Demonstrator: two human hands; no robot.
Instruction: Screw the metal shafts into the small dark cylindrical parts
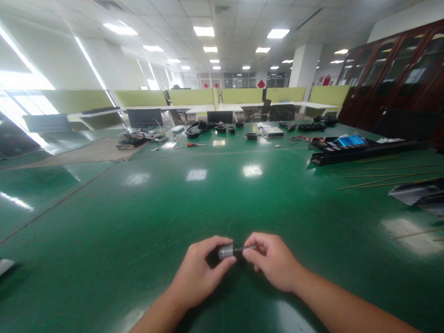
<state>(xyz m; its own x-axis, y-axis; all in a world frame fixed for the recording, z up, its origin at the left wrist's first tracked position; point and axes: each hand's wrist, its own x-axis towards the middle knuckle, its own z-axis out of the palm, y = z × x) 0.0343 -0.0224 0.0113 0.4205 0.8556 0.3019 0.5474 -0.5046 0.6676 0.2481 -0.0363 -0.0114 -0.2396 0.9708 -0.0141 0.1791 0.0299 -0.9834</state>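
Note:
Near the front of the green table (222, 199), my left hand (204, 270) holds a small silver cylinder (226, 251) between thumb and fingers. A thin dark shaft (238, 249) extends from the cylinder's right end. My right hand (272, 259) pinches a small metallic piece (250, 247) at the far end of that shaft, with thumb and index finger together. The fingers partly cover this piece, so its exact shape cannot be made out.
An orange-handled screwdriver (194, 144), small black boxes (252, 136) and a pile of parts (138, 137) lie toward the back. On the right are a long black channel (364, 152), a blue item (351, 140) and several thin rods (391, 178).

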